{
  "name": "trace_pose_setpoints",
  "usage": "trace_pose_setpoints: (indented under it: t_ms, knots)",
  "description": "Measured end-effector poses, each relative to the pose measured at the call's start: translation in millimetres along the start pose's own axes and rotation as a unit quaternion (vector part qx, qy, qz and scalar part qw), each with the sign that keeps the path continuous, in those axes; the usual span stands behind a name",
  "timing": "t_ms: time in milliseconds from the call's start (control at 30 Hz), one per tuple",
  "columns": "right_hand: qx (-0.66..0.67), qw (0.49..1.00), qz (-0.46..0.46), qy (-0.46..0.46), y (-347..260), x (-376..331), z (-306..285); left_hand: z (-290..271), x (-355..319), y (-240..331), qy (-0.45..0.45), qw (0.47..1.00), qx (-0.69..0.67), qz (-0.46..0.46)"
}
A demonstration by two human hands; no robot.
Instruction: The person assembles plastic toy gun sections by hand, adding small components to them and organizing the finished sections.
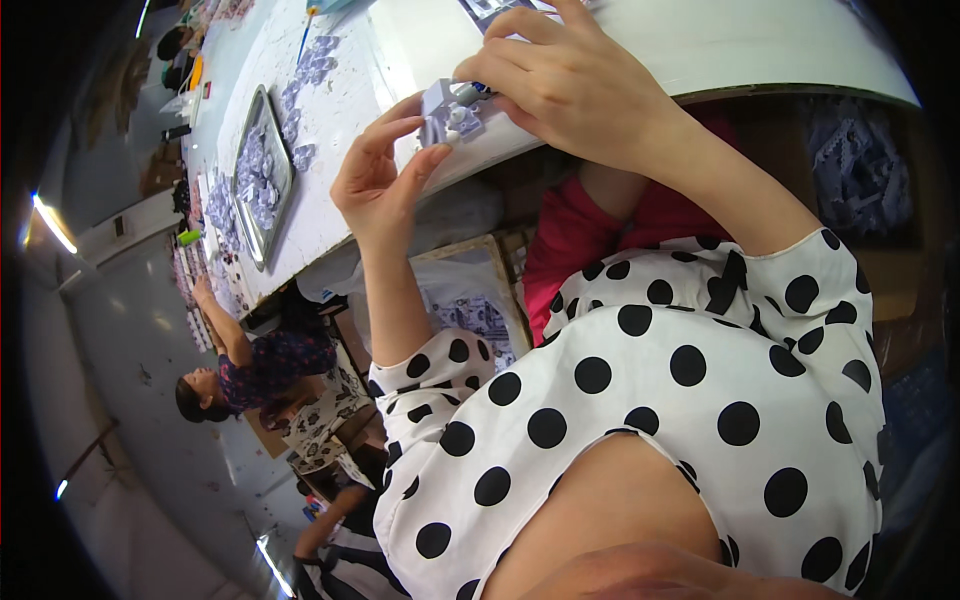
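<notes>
The white surface stretches along the top, its near edge curving under the lens. Below it, a lined bin holds pale parts partly screened by the left arm. On the surface's left side lies a metal tray heaped with lavender parts, too small and jumbled to tell apart. The right hand bends over the work with curled fingers; whether it pinches anything firmly cannot be told. The left hand grasps the work between thumb and fingers. That work, a lavender plastic piece, is held up between both hands near the surface's front edge. A short grey cylinder sits against it beside the right fingertips. The step in hand looks like fitting or adjusting this small part; continuing it would call for a steady left grip and careful right fingertip pressure. The right fingers hide how the cylinder joins, and a shiny object behind them is cut off.
</notes>
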State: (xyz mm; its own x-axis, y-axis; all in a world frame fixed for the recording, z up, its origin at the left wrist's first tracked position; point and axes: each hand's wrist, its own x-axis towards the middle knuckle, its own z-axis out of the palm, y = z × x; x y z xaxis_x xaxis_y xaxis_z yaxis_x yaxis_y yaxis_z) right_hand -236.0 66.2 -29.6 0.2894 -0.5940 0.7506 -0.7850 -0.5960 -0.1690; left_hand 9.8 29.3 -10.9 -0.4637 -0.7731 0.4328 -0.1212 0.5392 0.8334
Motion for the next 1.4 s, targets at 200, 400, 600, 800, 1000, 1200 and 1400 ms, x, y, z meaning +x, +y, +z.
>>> trace_pose_setpoints:
  t_ms: [200, 400, 600, 800, 1000, 1200, 1400]
  knots:
    - [0.0, 0.999, 0.024, 0.033, -1.6, -5.3, 2.7, 5.4, -6.5, -15.4, 0.014, 0.999, -0.019, -0.035]
    - [-0.009, 0.999, 0.007, 0.031, 0.7, -4.8, -2.4, 9.3, -5.4, -11.0, -0.003, 1.0, -0.003, -0.025]
    - [0.01, 0.998, 0.011, 0.054, -0.6, -5.8, 2.5, 8.4, -8.5, -14.5, 0.001, 0.999, 0.049, 0.0]
    - [0.014, 1.0, 0.002, 0.027, -0.1, -6.6, -3.2, 16.4, -5.4, 3.2, 0.0, 0.983, 0.181, 0.029]
    - [0.004, 1.0, 0.011, 0.001, -0.6, -3.2, -7.3, 26.5, -10.0, 9.4, 0.002, 0.949, 0.306, 0.071]
    - [0.004, 1.0, 0.009, -0.02, -1.2, -1.1, -9.8, 31.8, -9.0, 13.4, 0.023, 0.943, 0.323, 0.073]
    - [0.075, 0.995, 0.015, 0.068, -7.6, -0.5, 2.0, 36.3, -4.6, 26.7, -0.013, 0.943, 0.333, 0.018]
